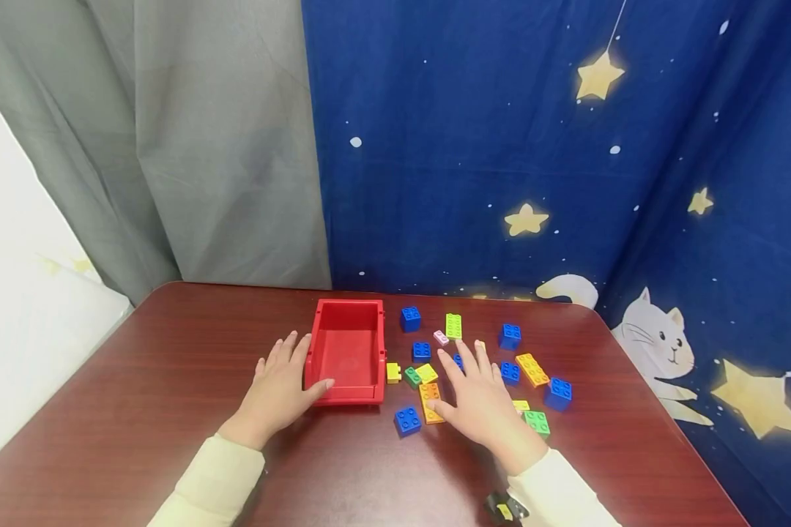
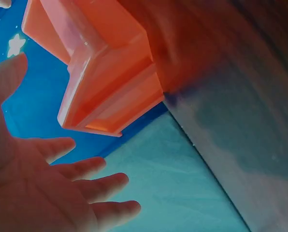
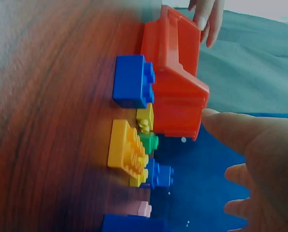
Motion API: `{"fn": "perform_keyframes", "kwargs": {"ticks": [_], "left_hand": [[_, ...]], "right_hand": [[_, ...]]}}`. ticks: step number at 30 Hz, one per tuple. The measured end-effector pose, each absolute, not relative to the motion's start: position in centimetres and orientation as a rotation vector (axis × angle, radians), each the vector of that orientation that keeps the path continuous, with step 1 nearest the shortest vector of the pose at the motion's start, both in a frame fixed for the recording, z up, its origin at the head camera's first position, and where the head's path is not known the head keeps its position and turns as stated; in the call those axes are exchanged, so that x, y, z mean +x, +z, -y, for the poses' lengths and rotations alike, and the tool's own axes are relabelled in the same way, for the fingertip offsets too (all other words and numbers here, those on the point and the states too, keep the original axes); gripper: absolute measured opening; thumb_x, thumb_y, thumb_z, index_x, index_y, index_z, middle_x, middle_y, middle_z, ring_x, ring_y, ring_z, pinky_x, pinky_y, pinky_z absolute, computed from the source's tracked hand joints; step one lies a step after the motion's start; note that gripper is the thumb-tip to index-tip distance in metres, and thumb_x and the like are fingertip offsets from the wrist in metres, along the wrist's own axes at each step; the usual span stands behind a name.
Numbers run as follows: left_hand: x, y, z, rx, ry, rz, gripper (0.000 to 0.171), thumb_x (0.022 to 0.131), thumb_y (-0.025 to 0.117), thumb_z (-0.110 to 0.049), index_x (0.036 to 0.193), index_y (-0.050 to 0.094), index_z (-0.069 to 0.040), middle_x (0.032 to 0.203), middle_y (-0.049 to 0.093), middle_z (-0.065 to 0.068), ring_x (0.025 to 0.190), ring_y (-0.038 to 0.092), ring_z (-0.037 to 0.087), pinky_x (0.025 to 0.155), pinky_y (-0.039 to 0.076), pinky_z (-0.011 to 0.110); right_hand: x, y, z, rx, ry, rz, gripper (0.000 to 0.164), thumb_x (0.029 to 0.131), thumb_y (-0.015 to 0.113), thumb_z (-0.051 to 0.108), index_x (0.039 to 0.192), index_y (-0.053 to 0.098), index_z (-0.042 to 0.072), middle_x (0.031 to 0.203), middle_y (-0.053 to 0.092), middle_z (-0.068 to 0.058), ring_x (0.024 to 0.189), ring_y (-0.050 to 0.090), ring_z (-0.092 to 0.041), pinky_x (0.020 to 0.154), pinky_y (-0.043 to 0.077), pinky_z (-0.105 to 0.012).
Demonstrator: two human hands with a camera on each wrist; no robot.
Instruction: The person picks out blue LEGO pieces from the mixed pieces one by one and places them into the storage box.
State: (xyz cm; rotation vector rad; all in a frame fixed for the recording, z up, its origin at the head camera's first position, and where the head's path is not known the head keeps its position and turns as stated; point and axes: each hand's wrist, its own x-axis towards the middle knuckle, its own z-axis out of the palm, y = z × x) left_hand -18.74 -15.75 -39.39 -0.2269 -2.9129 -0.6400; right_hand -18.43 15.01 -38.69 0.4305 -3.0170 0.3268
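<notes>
A red plastic bin (image 1: 347, 359) stands on the table. At its left side is my left hand (image 1: 280, 391), fingers straight and spread; in the left wrist view a gap shows between the fingers and the bin (image 2: 86, 72). My right hand (image 1: 481, 406) hovers over scattered toy building bricks, its fingers extended and holding nothing. An orange brick (image 1: 430, 404) lies by its thumb, with a blue brick (image 1: 407, 421) to the left. Near the bin's right wall are a yellow brick (image 1: 393, 373) and a green brick (image 1: 412, 377). The right hand partly hides another blue brick (image 1: 458, 361).
Farther back lie a lime brick (image 1: 453, 326), a pink brick (image 1: 441, 337) and a blue brick (image 1: 410, 319). Right of my right hand are more bricks, including an orange one (image 1: 532, 369) and a light green one (image 1: 537, 423). A small black object (image 1: 506, 507) is beside the right sleeve.
</notes>
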Motion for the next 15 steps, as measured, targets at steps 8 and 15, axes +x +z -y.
{"fn": "perform_keyframes", "kwargs": {"ticks": [8,15], "left_hand": [[-19.1,-39.7,15.7,-0.163,-0.842,2.916,0.083,0.085,0.069,-0.033,0.148,0.028,0.003,0.15,0.028,0.027,0.135,0.03,0.046,0.098,0.042,0.062],[-19.7,-40.2,15.9,-0.107,-0.939,2.917,0.077,0.09,0.064,-0.032,0.149,0.027,0.002,0.151,0.028,0.025,0.134,0.034,0.044,0.098,0.044,0.059]], "right_hand": [[-18.2,-39.0,-14.2,0.528,0.36,2.966,0.08,0.078,0.076,0.045,0.145,0.044,0.017,0.156,0.029,-0.012,0.143,0.021,-0.041,0.105,0.03,-0.066],[-18.0,-39.3,-13.8,0.596,0.366,2.943,0.078,0.076,0.079,0.042,0.143,0.047,0.015,0.152,0.036,-0.014,0.142,0.025,-0.04,0.107,0.032,-0.061]]}}
